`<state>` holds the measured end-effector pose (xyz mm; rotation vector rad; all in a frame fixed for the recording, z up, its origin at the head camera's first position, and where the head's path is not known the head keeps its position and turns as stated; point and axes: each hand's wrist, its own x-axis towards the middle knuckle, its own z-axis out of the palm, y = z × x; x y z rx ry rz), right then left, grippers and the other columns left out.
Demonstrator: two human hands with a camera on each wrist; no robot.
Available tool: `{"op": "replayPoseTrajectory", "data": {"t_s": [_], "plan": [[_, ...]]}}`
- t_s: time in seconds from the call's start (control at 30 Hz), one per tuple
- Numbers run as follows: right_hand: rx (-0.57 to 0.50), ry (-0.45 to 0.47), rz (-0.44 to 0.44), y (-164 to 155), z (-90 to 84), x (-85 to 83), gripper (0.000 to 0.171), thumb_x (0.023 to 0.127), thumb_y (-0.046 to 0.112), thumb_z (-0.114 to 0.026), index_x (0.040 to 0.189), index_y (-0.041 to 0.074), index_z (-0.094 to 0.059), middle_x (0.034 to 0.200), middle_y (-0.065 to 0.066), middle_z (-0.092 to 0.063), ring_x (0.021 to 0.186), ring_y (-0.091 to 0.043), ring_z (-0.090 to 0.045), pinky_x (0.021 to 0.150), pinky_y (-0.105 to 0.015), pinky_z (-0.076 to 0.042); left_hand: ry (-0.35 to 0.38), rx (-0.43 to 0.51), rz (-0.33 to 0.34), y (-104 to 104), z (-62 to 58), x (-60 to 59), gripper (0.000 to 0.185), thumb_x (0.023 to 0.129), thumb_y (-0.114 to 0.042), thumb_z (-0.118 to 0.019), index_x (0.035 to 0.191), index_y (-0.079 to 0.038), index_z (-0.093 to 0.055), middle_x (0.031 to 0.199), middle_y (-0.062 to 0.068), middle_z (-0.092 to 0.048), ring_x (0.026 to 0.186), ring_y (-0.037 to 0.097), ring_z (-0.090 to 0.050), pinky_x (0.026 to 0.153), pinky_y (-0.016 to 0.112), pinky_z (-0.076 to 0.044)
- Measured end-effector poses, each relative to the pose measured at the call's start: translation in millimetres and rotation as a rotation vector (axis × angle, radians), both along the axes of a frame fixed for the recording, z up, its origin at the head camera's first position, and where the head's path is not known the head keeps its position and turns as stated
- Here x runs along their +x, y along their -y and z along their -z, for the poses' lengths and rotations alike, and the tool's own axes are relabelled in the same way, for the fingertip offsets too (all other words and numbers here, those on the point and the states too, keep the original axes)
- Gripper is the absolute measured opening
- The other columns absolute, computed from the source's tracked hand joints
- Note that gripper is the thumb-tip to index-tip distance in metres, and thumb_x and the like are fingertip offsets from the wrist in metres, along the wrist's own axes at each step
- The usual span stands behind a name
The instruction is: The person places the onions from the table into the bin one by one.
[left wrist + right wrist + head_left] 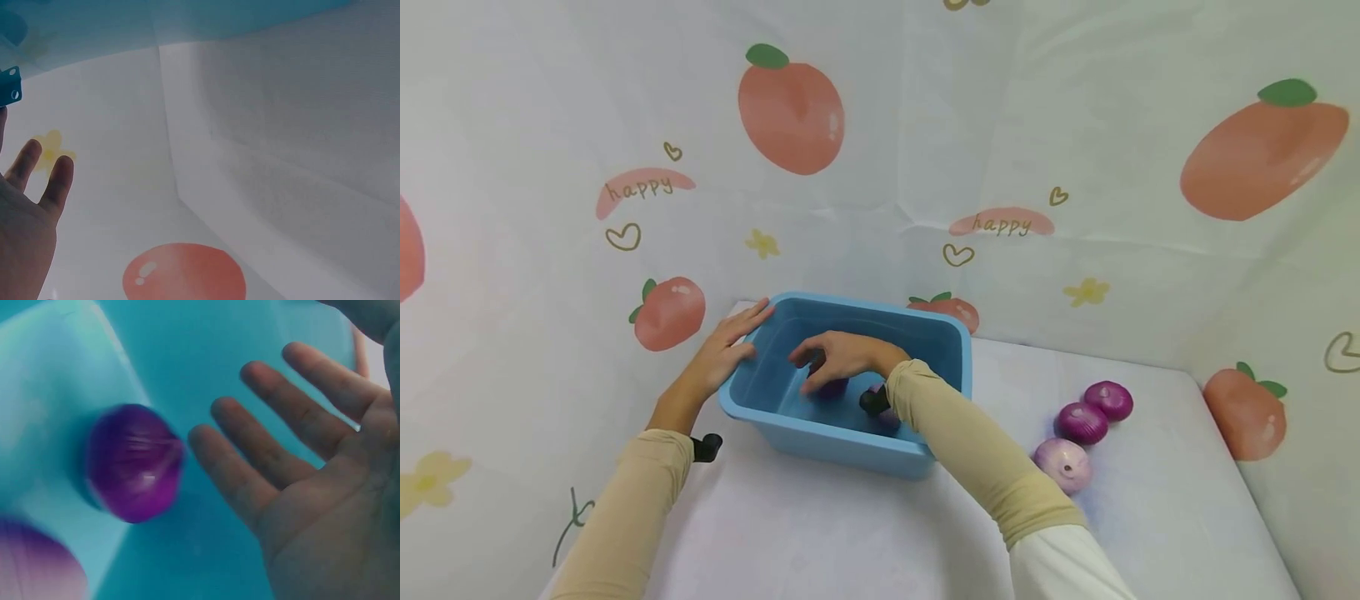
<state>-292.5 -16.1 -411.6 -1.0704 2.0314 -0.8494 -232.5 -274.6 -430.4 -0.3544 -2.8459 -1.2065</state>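
A light blue plastic bin stands on the white-covered table. My left hand rests on its left rim with fingers extended; the left wrist view shows part of that hand, its fingers straight. Inside the bin, my right hand hovers over a dark purple onion. Seen from the right wrist, the spread fingers of the right hand stand beside this purple onion, with a small gap between. A second, paler onion lies in the bin, partly hidden behind the right wrist's black camera.
To the right of the bin, two purple onions and a paler onion lie close together in a slanting row. White cloth printed with fruit hangs behind the table and along both sides. The bin's back stands near the rear cloth.
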Motion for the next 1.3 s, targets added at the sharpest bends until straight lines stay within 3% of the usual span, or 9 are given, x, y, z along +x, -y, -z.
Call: {"op": "replayPoseTrajectory", "data": {"t_s": [0.23, 0.53, 0.77, 0.93, 1.03, 1.3], "plan": [[-0.105, -0.023, 0.052, -19.7, -25.6, 1.3, 0.067, 0.092, 0.036, -0.073, 0.15, 0.012, -0.049, 0.151, -0.008, -0.055, 0.139, -0.033, -0.055, 0.115, -0.04, -0.047, 0.01, 0.029, 0.021, -1.1, 4.4, -0.5, 0.069, 0.093, -0.014, -0.046, 0.159, -0.031, -0.036, 0.172, -0.002, -0.021, 0.158, 0.043, -0.013, 0.113, 0.077, -0.023], [-0.277, -0.042, 0.167, -74.0, -55.3, 7.2, 0.054, 0.094, 0.021, -0.072, 0.144, 0.015, -0.055, 0.145, -0.007, -0.06, 0.133, -0.025, -0.06, 0.107, -0.034, -0.054, 0.0, 0.006, 0.016, 0.8, 3.0, 0.4, 0.068, 0.094, -0.016, -0.046, 0.159, -0.031, -0.035, 0.172, -0.001, -0.021, 0.158, 0.044, -0.013, 0.113, 0.081, -0.022], [-0.32, -0.1, 0.288, -130.2, -61.8, 8.1, 0.054, 0.092, 0.022, -0.073, 0.143, 0.014, -0.056, 0.148, -0.016, -0.056, 0.135, -0.03, -0.059, 0.111, -0.047, -0.05, 0.001, 0.006, 0.002, 3.8, 1.7, 0.8, 0.069, 0.093, -0.016, -0.046, 0.159, -0.032, -0.035, 0.172, 0.0, -0.021, 0.158, 0.045, -0.014, 0.112, 0.08, -0.025], [-0.32, -0.139, 0.43, -174.2, -64.0, 14.5, 0.055, 0.091, 0.027, -0.075, 0.142, 0.017, -0.057, 0.143, -0.01, -0.062, 0.134, -0.033, -0.059, 0.11, -0.053, -0.049, 0.01, 0.003, 0.0, 3.7, 1.0, 0.6, 0.069, 0.093, -0.017, -0.046, 0.16, -0.032, -0.034, 0.172, 0.0, -0.02, 0.158, 0.045, -0.014, 0.111, 0.081, -0.027], [-0.334, -0.155, 0.508, -202.0, -63.3, 18.2, 0.055, 0.092, 0.026, -0.075, 0.142, 0.014, -0.057, 0.142, -0.009, -0.063, 0.134, -0.034, -0.058, 0.108, -0.048, -0.052, 0.012, 0.005, 0.002, 3.0, 0.7, 0.5, 0.07, 0.093, -0.017, -0.046, 0.16, -0.032, -0.033, 0.173, 0.0, -0.02, 0.158, 0.045, -0.014, 0.111, 0.081, -0.027], [-0.267, -0.227, 0.668, -269.9, -49.4, 29.9, 0.052, 0.096, 0.026, -0.07, 0.143, 0.009, -0.055, 0.146, -0.012, -0.058, 0.134, -0.031, -0.058, 0.097, -0.02, -0.053, 0.013, 0.005, 0.004, 1.4, -1.2, 2.2, 0.07, 0.094, -0.017, -0.046, 0.16, -0.033, -0.032, 0.173, 0.0, -0.019, 0.157, 0.045, -0.015, 0.11, 0.081, -0.028]]}}
